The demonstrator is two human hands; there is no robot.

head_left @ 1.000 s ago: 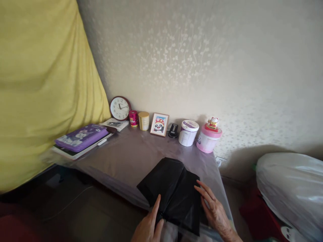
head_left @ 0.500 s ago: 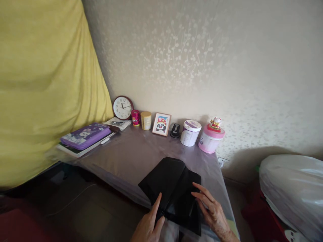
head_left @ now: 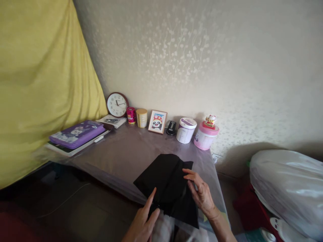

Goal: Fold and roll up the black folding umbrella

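Observation:
A black folding umbrella [head_left: 161, 174], its cloth collapsed into loose, flat panels, lies over the near edge of the table and hangs partly off it. The panels fan out from a point close to my left hand [head_left: 143, 218]. My left hand is closed around that gathered end, with the index finger stretched along the cloth and the thumb below; the rest of its grip is hidden. At the right side of the cloth, my right hand [head_left: 200, 193] has its fingertips and thumb drawn together on a panel's edge.
Along the wall stand a clock [head_left: 117, 104], a pink can [head_left: 131, 115], a yellow-lidded jar [head_left: 141, 118], a panda picture [head_left: 157, 121], a white tub [head_left: 186, 131] and a pink tub [head_left: 205, 136]. A purple case [head_left: 77, 134] lies left. A plastic-covered bundle [head_left: 287, 185] sits right.
My right hand has shifted up and inward over the cloth, and its fingers have drawn closer together. The right panels now lie flatter and spread lower. My left hand keeps its hold.

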